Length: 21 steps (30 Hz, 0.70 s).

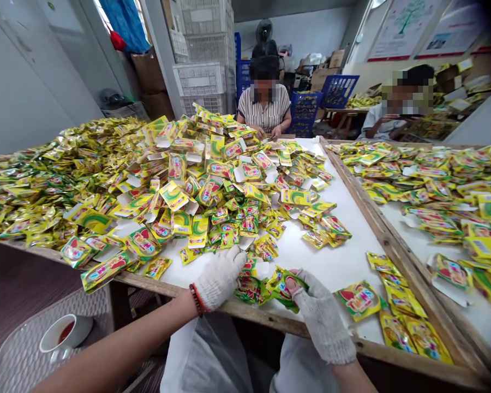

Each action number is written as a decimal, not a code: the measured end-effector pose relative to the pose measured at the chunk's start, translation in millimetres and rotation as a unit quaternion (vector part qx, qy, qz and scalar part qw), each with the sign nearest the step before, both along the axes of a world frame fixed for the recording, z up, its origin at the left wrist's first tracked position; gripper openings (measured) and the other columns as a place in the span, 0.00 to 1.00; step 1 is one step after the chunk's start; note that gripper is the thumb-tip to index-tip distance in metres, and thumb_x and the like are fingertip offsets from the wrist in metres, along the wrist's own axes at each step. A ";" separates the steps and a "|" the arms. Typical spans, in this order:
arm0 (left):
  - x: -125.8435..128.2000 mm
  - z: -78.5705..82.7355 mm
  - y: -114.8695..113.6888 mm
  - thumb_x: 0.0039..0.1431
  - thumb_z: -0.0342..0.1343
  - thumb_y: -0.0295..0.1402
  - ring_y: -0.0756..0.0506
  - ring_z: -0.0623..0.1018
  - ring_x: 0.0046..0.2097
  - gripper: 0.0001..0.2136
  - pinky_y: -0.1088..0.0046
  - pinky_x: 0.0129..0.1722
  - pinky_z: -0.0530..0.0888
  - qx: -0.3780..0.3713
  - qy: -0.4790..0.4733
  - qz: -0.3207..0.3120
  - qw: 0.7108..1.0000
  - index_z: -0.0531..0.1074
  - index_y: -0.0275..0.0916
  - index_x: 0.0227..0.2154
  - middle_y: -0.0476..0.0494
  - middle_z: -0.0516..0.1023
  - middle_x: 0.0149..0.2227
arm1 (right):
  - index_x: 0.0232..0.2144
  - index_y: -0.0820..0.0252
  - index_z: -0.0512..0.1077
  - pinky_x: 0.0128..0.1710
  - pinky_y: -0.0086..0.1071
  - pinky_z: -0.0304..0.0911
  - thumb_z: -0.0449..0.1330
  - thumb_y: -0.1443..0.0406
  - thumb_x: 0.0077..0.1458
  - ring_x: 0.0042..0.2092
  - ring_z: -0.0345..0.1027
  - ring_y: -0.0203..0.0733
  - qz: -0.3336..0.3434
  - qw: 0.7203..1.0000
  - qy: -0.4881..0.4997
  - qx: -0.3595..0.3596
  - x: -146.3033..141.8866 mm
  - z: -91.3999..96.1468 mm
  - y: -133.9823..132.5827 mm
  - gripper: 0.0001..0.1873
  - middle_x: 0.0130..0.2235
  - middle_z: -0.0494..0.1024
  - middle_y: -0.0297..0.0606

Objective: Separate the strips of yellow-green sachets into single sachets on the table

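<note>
My left hand (224, 277), in a white knit glove with a beaded bracelet at the wrist, has curled fingers closed at the left end of a small yellow and red carton (250, 267). The carton's white flap points right, and the hand partly hides it. My right hand (321, 314), also gloved, pinches a shiny yellow-green sachet (283, 287) between thumb and fingers, with bare fingertips showing. More green sachets (250, 290) lie between the hands at the table's front edge. Right of my right hand a flat carton (359, 300) rests on the white tabletop (298, 251).
Cartons (213, 191) and sachets (85, 164) form a large heap to the left and ahead. Sachets (409, 322) line the wooden divider (376, 229) on the right. A cup (65, 333) stands on a stool at lower left. Across the table sits a person (265, 103); another sits at right.
</note>
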<state>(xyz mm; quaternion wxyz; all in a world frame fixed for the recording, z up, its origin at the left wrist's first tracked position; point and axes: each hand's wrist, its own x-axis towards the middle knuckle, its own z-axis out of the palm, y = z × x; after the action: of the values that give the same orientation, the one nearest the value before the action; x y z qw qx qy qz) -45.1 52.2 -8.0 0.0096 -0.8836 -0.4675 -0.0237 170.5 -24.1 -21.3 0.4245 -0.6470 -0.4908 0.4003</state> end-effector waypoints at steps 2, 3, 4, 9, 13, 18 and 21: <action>1.7 -7.1 -3.9 0.51 0.53 0.28 0.40 0.68 0.47 0.24 0.62 0.47 0.68 -0.023 -0.042 -0.003 0.999 0.61 0.40 0.53 0.40 0.67 0.47 | 0.42 0.59 0.71 0.40 0.34 0.68 0.55 0.50 0.55 0.41 0.73 0.46 -0.003 1.000 0.008 0.000 -2.1 2.5 -1.8 0.21 0.41 0.78 0.40; 1.4 -7.0 -4.1 0.50 0.54 0.30 0.40 0.68 0.48 0.25 0.62 0.48 0.67 -0.033 -0.063 -0.006 0.997 0.60 0.40 0.53 0.40 0.67 0.48 | 0.42 0.60 0.71 0.40 0.34 0.69 0.55 0.50 0.54 0.41 0.73 0.47 -0.007 1.000 0.013 -0.003 -2.8 3.6 -2.4 0.22 0.41 0.78 0.40; 0.9 -5.2 -3.9 0.48 0.55 0.31 0.39 0.68 0.49 0.26 0.61 0.49 0.67 -0.042 -0.079 -0.006 0.996 0.60 0.40 0.53 0.40 0.66 0.48 | 0.43 0.60 0.71 0.39 0.34 0.69 0.55 0.50 0.54 0.41 0.73 0.47 -0.013 1.000 0.017 -0.004 -3.4 4.7 -2.7 0.22 0.41 0.78 0.41; 4.0 9.5 -11.4 0.39 0.59 0.32 0.39 0.69 0.46 0.27 0.63 0.44 0.70 -0.071 -0.092 0.023 0.993 0.63 0.40 0.46 0.40 0.65 0.47 | 0.43 0.61 0.71 0.39 0.34 0.69 0.54 0.50 0.55 0.41 0.73 0.46 -0.046 0.999 0.007 0.022 -8.4 8.8 1.8 0.22 0.42 0.78 0.42; 11.4 13.5 -22.7 0.37 0.61 0.35 0.37 0.67 0.47 0.27 0.60 0.45 0.68 -0.039 -0.091 0.040 0.994 0.62 0.39 0.44 0.39 0.64 0.48 | 0.40 0.59 0.73 0.41 0.34 0.68 0.55 0.53 0.55 0.40 0.72 0.46 -0.010 0.998 -0.048 0.033 -9.5 9.3 6.4 0.18 0.40 0.79 0.41; 18.7 13.5 -27.8 0.37 0.63 0.35 0.37 0.66 0.47 0.26 0.58 0.46 0.66 -0.007 -0.065 0.010 0.998 0.63 0.39 0.42 0.39 0.66 0.48 | 0.36 0.58 0.74 0.38 0.32 0.66 0.54 0.56 0.55 0.38 0.72 0.43 0.084 0.992 -0.095 0.027 -6.2 10.4 8.5 0.15 0.36 0.79 0.38; 25.5 9.5 -31.2 0.37 0.65 0.37 0.36 0.66 0.48 0.27 0.56 0.48 0.65 -0.014 -0.063 -0.009 0.998 0.63 0.40 0.43 0.39 0.66 0.48 | 0.33 0.58 0.74 0.38 0.33 0.65 0.53 0.59 0.55 0.36 0.71 0.44 0.087 0.982 -0.166 0.037 -10.9 12.9 9.9 0.12 0.34 0.79 0.38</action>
<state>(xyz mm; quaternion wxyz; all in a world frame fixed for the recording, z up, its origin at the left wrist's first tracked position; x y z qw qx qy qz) -19.7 21.0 1.6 -0.0322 -0.8845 -0.4597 -0.0730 159.6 -14.2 -8.4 0.3244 -0.6429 -0.6235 0.3045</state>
